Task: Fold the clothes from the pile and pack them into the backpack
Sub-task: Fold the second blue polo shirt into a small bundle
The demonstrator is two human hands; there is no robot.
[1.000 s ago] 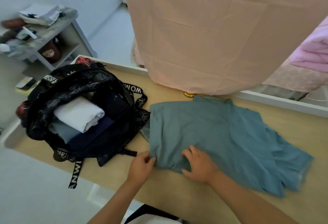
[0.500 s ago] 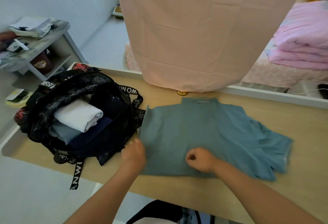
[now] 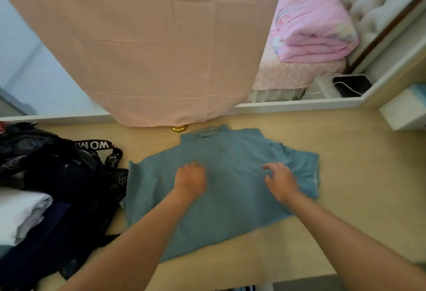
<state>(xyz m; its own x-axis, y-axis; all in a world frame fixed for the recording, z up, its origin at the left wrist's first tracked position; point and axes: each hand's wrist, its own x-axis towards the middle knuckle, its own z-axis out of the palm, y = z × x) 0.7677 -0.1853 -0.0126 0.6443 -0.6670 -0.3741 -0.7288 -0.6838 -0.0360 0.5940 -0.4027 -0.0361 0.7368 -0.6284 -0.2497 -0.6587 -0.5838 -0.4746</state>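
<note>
A teal-blue shirt (image 3: 230,189) lies spread flat on the light wooden table (image 3: 359,175), collar at the far side. My left hand (image 3: 190,179) rests on the middle of the shirt with its fingers curled under. My right hand (image 3: 280,180) lies on the shirt's right part near the sleeve, fingers spread and pressing the cloth. The black backpack (image 3: 69,187) stands open at the left edge, its printed strap (image 3: 96,145) lying beside the shirt. Inside it are a folded white garment (image 3: 20,212) and darker folded clothes.
A large peach cloth (image 3: 149,44) hangs down over the table's far edge, with a small gold knob (image 3: 178,128) under it. Folded pink bedding (image 3: 311,28) lies on a bed beyond. A white box (image 3: 405,111) stands at the table's right end.
Both hands moved from the shirt's near hem up onto its middle and right part. The view shifted right, so the backpack now sits at the left edge.
</note>
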